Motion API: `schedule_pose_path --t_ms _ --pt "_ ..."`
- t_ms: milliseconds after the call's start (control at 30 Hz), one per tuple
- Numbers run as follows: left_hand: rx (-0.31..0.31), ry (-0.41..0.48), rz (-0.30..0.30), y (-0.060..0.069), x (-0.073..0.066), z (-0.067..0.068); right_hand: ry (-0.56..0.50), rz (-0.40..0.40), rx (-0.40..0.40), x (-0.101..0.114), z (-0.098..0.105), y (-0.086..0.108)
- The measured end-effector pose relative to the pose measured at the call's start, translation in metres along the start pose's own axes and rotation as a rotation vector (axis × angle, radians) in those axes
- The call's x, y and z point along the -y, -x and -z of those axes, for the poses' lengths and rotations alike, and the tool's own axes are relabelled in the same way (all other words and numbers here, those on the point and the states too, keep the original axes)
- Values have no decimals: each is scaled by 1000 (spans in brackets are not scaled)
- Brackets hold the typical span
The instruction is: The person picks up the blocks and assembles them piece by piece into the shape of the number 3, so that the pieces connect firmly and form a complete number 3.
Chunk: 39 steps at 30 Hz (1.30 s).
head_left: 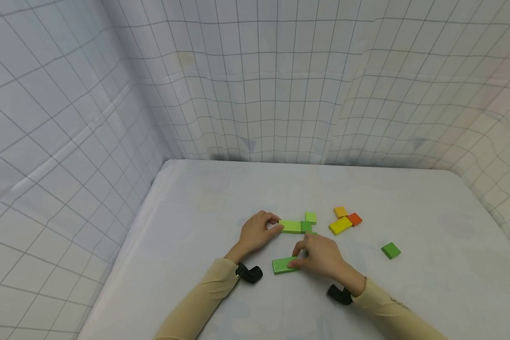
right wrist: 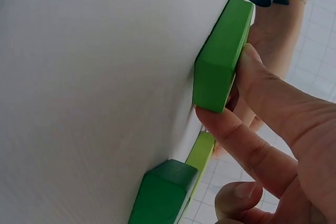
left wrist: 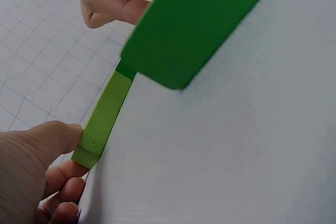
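Thumb and finger of my left hand pinch the left end of a long light green block lying on the table. A darker green block touches that block's right end. Nearer the front, my right hand holds the right end of a long green block, its thumb on top and a finger at the end face in the right wrist view. A small light green block sits just behind the row. Part of another green piece shows behind the right hand, mostly hidden.
To the right, an orange block, a yellow block and a red block lie grouped. One green block stands apart farther right. Gridded white curtains surround the white table.
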<state>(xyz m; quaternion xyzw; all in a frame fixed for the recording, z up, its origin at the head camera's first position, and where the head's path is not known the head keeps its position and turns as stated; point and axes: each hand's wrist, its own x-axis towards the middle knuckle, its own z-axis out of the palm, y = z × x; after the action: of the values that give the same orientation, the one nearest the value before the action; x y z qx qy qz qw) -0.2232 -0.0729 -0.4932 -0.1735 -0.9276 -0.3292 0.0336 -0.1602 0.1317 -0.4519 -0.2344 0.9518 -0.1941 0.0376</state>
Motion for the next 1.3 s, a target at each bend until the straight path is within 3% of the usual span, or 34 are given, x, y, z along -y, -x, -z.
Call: schedule_pose_path --t_ms 400,967,1300 --pt "-4 -10 -3 -1 0 -1 -8 -9 -23 -7 3 -8" --pt "-2 -3 1 0 -1 0 -63 -29 14 -17 5 -13" --pt "-7 1 -4 1 0 0 -44 38 -52 -21 2 -9"
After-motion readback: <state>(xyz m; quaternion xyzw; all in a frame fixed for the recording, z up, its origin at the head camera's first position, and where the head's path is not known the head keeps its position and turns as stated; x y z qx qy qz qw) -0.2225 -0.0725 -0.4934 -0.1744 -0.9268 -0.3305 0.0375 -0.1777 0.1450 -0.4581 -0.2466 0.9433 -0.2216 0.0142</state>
